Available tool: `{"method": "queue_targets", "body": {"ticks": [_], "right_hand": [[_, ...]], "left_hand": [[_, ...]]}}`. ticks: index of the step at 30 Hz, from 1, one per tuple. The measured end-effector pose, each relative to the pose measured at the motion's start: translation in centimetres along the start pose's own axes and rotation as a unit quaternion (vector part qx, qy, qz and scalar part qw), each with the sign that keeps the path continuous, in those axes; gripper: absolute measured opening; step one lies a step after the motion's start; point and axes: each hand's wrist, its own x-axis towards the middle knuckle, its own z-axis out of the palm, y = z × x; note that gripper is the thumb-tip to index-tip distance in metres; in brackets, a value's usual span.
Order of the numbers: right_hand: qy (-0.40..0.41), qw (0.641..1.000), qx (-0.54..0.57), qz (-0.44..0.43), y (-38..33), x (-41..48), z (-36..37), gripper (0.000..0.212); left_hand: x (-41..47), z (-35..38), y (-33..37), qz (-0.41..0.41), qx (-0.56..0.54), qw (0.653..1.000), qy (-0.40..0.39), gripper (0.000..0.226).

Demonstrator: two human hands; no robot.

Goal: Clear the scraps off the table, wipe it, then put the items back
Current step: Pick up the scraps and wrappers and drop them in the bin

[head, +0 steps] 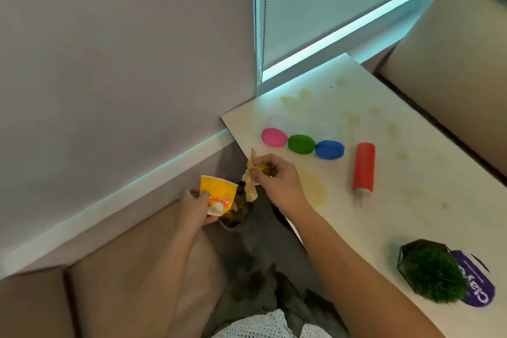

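The right hand (277,178) is pinching scraps (251,186) just right of the cup (216,189) the left hand (192,208) is gripping.

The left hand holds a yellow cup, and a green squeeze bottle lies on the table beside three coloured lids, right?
Not quite: in the head view the squeeze bottle is red, not green. The left hand holds the yellow cup, and the bottle lies on the table beside the three coloured lids.

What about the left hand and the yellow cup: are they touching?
Touching. The head view shows the left hand gripping the yellow cup, thumb and fingers curled round its side; the right hand holds scraps.
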Motion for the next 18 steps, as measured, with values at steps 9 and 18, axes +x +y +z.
{"method": "queue_targets", "body": {"ticks": [9,18], "right_hand": [[-0.055,0.992,-0.105,0.044,9.8,7.0,10.1,0.021],[-0.051,0.978,-0.195,0.058,29.2,16.0,18.3,0.014]], "left_hand": [[10.5,0.0,-4.7,-0.075,-0.036,0.994,0.076,0.026],[25.9,7.3,-16.0,-0.114,0.020,0.989,0.093,0.027]]}}
